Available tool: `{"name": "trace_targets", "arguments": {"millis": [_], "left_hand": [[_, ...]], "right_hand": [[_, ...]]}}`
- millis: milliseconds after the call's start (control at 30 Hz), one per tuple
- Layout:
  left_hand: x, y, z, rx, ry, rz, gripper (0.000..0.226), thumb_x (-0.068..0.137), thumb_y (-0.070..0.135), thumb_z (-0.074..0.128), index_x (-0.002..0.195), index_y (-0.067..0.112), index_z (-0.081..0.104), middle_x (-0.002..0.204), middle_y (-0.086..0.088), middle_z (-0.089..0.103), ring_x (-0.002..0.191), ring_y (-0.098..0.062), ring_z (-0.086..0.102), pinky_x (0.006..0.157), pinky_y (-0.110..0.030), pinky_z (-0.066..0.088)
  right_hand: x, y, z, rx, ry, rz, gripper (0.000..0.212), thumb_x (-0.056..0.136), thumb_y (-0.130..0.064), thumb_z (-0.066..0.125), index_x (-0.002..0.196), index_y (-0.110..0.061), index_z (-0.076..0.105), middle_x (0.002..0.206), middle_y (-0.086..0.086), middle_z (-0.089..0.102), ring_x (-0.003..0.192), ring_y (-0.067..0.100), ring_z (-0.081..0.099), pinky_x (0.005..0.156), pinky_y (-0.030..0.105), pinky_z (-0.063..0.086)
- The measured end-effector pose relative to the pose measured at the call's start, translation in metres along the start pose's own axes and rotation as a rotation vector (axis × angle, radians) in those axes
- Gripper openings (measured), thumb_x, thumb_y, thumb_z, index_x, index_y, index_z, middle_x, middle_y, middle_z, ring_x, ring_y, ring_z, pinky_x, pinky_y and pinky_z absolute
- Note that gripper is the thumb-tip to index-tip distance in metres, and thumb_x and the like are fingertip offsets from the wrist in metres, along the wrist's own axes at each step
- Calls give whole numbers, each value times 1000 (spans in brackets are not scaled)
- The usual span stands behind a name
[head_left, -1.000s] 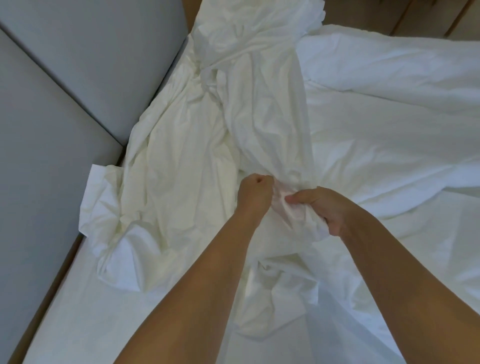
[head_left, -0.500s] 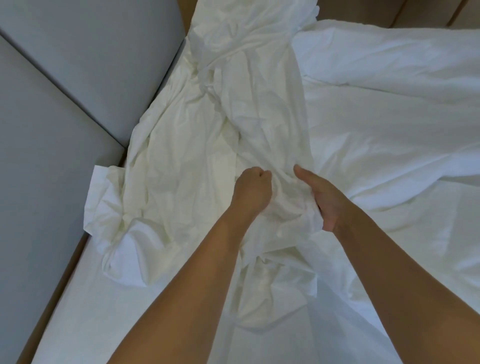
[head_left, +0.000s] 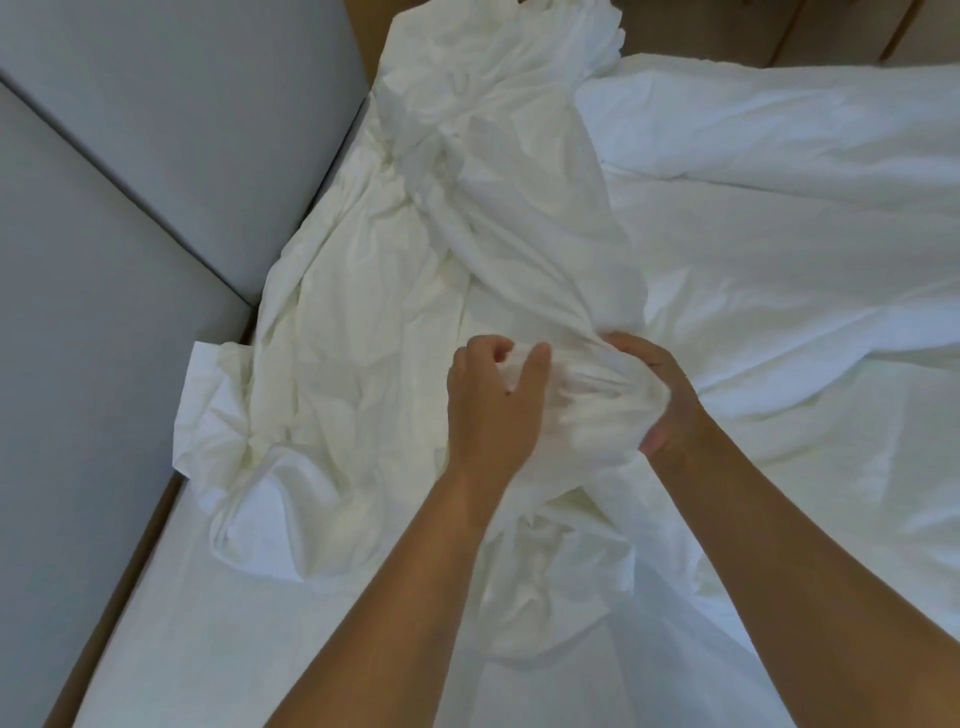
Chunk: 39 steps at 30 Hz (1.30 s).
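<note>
A: You're working one crumpled sheet (head_left: 395, 322), heaped on the bed (head_left: 208, 634) right beside the grey headboard (head_left: 130, 218).
B: Two hands on it: your left hand (head_left: 491, 402) and right hand (head_left: 662, 395) each grip a bunch of fabric.

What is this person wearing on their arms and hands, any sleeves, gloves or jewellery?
Nothing shows: the left hand and right hand are bare, without gloves, rings or watch; the left forearm and right forearm carry no sleeve in view.
</note>
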<state>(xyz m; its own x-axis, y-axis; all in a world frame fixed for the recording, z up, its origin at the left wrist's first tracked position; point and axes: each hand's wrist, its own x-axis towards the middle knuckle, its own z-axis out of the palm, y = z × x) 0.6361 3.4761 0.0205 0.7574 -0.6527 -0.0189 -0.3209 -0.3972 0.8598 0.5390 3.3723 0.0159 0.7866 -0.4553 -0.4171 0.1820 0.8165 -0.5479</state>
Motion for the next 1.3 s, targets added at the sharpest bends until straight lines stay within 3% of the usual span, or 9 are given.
{"name": "trace_targets", "arguments": {"millis": [100,200,333,567,833,933,1033,1167,1300], "left_hand": [[13,-10,4,-200,-404,-506,66,89,66,37,128,15,50,128,1,55,116,-16,52,102,-33,39],[23,-1,9,-340,-481,-667,78,81,76,40,109,8,64,102,-3,67,94,-20,61,94,-35,47],[34,22,9,-404,-229,-540,22,94,20,54,83,2,61,73,-11,55,66,-21,50,65,-30,43],[9,92,-6,-351,-338,196,45,90,20,57,53,22,31,47,12,28,46,-4,28,47,-17,28],[19,64,0,-198,-170,-15,23,91,32,55,80,12,61,78,1,62,73,-12,56,71,-29,44],[10,32,7,154,-156,-191,58,81,61,55,115,15,56,114,-5,55,107,-24,53,92,-39,43],[4,8,11,26,-261,-496,68,80,65,54,112,6,56,107,-10,54,104,-32,56,86,-35,46],[9,18,2,-99,-39,-238,36,97,25,49,63,13,45,65,0,48,66,-20,50,65,-31,36],[19,54,-20,-433,140,105,44,94,23,50,56,26,28,49,16,30,46,0,28,47,-15,28]], "right_hand": [[-4,2,-10,89,-16,-68,37,82,-11,47,58,-7,74,58,7,67,53,18,67,50,21,52],[-4,4,-4,33,-100,134,46,53,-12,73,98,0,69,90,14,66,80,28,63,83,32,50],[-6,2,-4,-137,-20,185,40,55,-5,70,94,-4,70,91,15,65,79,29,63,78,36,52],[-11,-2,3,-492,-162,86,12,61,-17,75,72,-20,78,78,3,74,73,15,71,60,23,54],[-11,5,-1,-166,-155,28,15,71,-18,66,79,-12,78,78,6,73,74,17,71,63,25,56],[-11,5,-8,24,-66,-16,27,76,-25,56,75,-10,78,75,7,72,70,17,71,60,27,57],[-11,9,-8,25,-70,45,25,79,-27,61,83,-9,77,83,10,72,76,22,71,66,32,57],[-11,10,-11,-120,-125,158,54,48,-26,93,96,-9,75,97,13,72,85,27,71,70,37,57],[-13,-2,-10,-593,-128,391,44,65,-14,78,107,-9,68,106,15,70,94,29,69,73,37,57]]}}
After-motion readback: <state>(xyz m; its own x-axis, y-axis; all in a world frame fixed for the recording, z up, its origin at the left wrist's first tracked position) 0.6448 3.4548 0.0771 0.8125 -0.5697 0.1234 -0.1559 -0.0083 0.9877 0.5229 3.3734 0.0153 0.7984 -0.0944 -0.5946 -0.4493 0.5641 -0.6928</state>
